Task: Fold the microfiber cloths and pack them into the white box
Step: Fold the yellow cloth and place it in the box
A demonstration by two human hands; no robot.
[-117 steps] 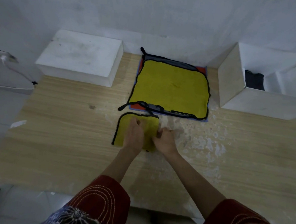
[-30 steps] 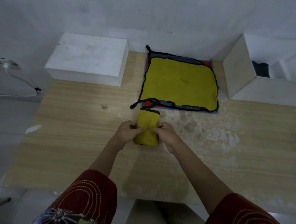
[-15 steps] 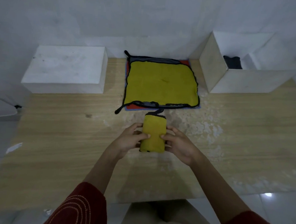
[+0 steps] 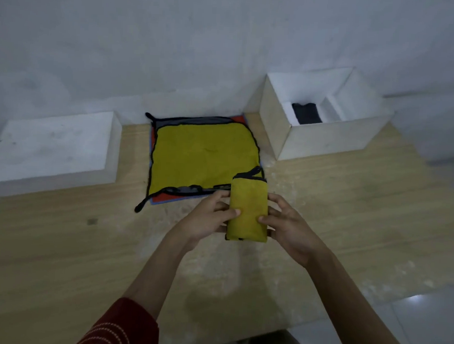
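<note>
Cloth in hand: a folded yellow cloth (image 4: 248, 213), narrow and edged in black, is held clear of the bench (image 4: 57, 241), over the near right corner of the cloth stack (image 4: 203, 154).
Change: a second ago this cloth was being pressed flat on the bench just in front of the stack; it has since been lifted and is now carried up and to the right.
Left hand (image 4: 207, 218): the cloth's left edge is grasped, thumb laid on the top face and fingers curled beneath.
Right hand (image 4: 289, 228): the right edge is pinched in the same manner, so the bundle is supported from both sides.
White box (image 4: 326, 140): it stands open at the far right of the bench, well apart from the held cloth; a dark folded cloth (image 4: 306, 113) is seen inside, left of a divider.
Stack: a yellow cloth lies flat and unfolded on top, with grey, red and blue edges showing beneath.
Meaning for the task: folding of this cloth is judged complete and the packing step begun; the stacked cloths are not yet folded.
Risk: the folds could spring open if either grasp is loosened, and the loose black loop at the far end could be caught on the box rim.
</note>
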